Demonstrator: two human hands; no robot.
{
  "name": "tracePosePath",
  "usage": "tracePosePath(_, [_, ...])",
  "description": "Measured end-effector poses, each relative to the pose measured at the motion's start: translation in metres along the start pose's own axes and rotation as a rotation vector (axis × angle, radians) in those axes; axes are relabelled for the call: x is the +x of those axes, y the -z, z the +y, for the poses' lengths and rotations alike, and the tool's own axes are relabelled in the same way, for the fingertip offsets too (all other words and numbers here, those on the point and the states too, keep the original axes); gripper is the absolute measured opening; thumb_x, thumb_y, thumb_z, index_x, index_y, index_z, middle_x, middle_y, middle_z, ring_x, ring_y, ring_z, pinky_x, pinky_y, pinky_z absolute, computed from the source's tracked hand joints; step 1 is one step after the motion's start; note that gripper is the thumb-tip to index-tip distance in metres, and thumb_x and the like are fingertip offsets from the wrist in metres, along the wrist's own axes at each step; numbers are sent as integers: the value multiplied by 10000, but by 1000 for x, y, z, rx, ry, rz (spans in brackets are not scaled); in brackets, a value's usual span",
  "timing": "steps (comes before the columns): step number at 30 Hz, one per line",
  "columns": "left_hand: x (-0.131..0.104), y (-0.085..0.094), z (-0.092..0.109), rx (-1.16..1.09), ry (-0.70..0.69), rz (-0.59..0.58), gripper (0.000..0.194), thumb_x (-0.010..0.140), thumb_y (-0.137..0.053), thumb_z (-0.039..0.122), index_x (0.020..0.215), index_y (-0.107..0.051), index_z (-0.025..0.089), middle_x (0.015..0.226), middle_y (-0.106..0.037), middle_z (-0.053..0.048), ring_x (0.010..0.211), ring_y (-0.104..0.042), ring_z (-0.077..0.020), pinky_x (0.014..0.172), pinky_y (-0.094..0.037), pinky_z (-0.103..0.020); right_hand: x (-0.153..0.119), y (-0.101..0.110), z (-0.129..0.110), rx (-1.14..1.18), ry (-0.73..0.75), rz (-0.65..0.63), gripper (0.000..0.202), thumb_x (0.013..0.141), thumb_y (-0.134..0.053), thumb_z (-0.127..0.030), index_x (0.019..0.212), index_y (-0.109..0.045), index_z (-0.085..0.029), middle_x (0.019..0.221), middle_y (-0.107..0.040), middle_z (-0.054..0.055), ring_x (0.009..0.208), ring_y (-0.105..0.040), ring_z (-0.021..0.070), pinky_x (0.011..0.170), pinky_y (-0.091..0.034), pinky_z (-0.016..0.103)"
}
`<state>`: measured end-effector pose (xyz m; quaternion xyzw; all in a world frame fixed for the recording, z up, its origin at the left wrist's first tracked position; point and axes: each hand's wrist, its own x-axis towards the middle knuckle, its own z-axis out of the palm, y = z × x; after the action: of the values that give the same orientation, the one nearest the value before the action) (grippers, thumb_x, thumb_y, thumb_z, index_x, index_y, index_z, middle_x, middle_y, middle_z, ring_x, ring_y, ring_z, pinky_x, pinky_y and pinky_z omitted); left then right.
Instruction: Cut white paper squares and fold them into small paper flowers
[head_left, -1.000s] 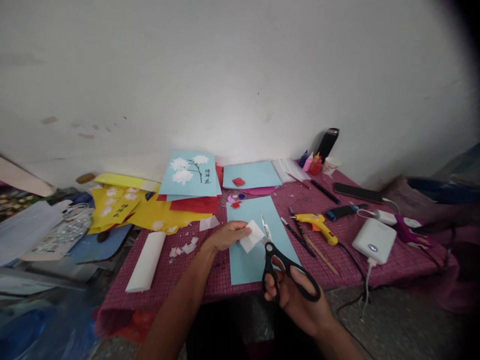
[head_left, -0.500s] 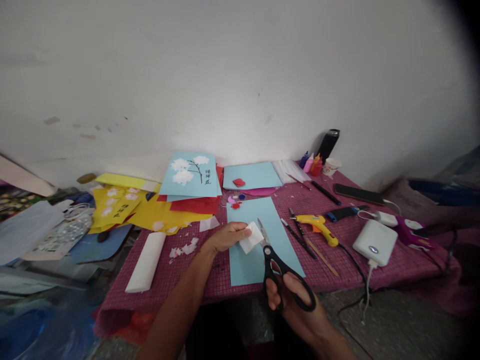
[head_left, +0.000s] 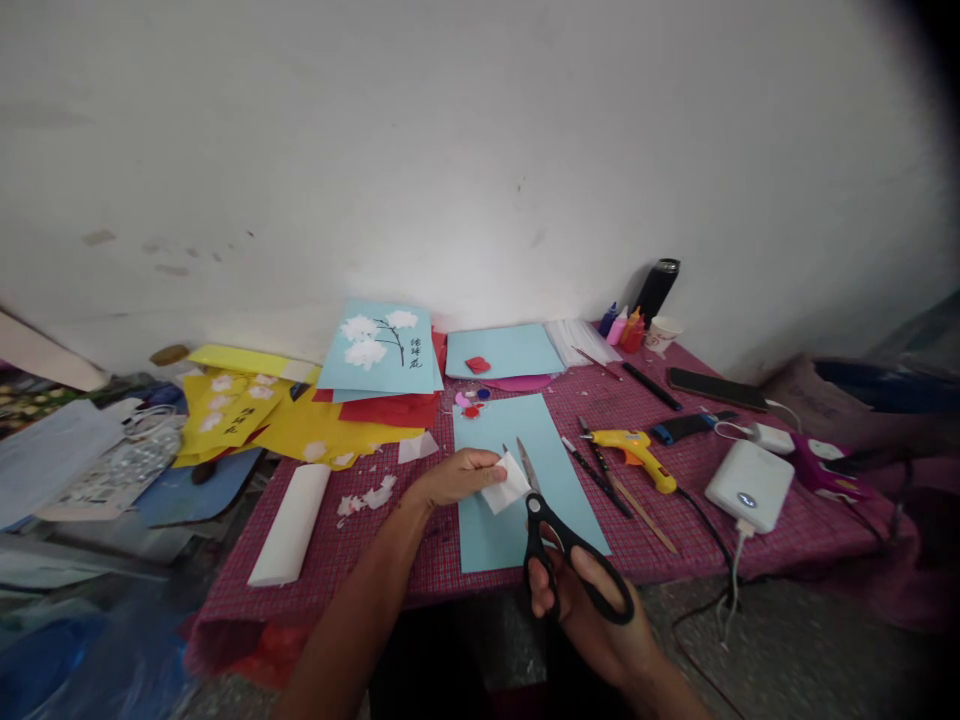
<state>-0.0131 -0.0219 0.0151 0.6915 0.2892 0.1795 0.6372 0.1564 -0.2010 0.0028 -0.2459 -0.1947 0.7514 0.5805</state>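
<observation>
The left hand point(head_left: 459, 476) pinched the small white paper point(head_left: 508, 490) by its corner, maybe to keep it still; it was above the blue sheet point(head_left: 491, 545); the black-handled scissors point(head_left: 553, 522) sat in the right hand point(head_left: 596, 618), fingers in the loops, likely to work the blades; just before, one blade tip showed; now two did, spread by the paper.

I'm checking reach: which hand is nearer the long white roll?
Left. The left hand, holding folded paper, is right of the roll; the right hand, with scissors, is farther right.
</observation>
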Motion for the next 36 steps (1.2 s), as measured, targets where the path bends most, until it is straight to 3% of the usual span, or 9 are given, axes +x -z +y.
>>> tracePosePath(7, [0,-1,3,32,-13,2,479,775,-555,584,801,-630,111,643,-484,11,602,-408,-96,541,-302,-200,2,0,2,-82,32,111,290,872,-540,-344,1093,-578,-161,709,-543,38,560,-463,117,510,-396,251])
tracePosePath(12, [0,0,-1,24,-9,-13,471,787,-547,577,813,-628,114,651,-486,14,586,-395,-86,526,-286,-196,0,-1,3,-162,56,121,277,848,-588,-341,1052,-580,-153,654,-495,8,501,-402,82,437,-326,203])
tracePosePath(15, [0,1,-2,35,-6,-59,447,787,-567,554,781,-630,111,642,-487,14,574,-389,-80,522,-284,-197,-1,-1,-7,-202,116,147,251,829,-615,-356,988,-577,-166,640,-466,-12,474,-357,61,409,-275,185])
tracePosePath(17, [1,1,-3,14,-8,-37,445,790,-571,544,800,-642,105,655,-513,3,575,-404,-81,523,-290,-199,0,2,-21,-294,168,177,264,829,-605,-394,968,-574,-171,653,-474,-9,491,-384,72,430,-308,198])
tracePosePath(20, [5,1,-4,-87,-24,134,457,784,-580,547,852,-653,101,669,-550,-13,566,-433,-83,518,-297,-200,6,13,-45,-655,124,212,408,799,-622,-422,1115,-554,-173,685,-529,6,510,-449,104,456,-356,229])
tracePosePath(22, [9,1,-7,-169,-30,263,458,754,-614,550,836,-656,100,653,-559,-15,554,-446,-83,511,-302,-200,13,22,-59,-1048,125,268,472,777,-625,-432,1169,-557,-180,677,-562,11,532,-505,141,474,-375,250])
tracePosePath(26, [17,4,-12,-377,11,418,475,688,-688,537,874,-667,101,670,-603,-39,574,-518,-107,519,-353,-211,28,38,-75,-1801,246,349,408,773,-573,-358,1153,-610,-215,892,-684,78,825,-635,247,720,-463,338])
tracePosePath(31, [21,8,-17,-560,35,493,445,667,-730,485,918,-662,124,757,-645,-56,615,-574,-117,547,-422,-222,38,44,-76,-2080,244,293,453,802,-512,-335,1231,-556,-194,1065,-683,104,972,-629,267,836,-451,353])
tracePosePath(36, [21,10,-19,-614,33,488,440,676,-734,470,935,-652,124,782,-649,-54,605,-573,-108,545,-445,-228,41,45,-74,-2208,233,270,420,774,-547,-305,1180,-594,-211,961,-703,125,914,-638,305,783,-436,385])
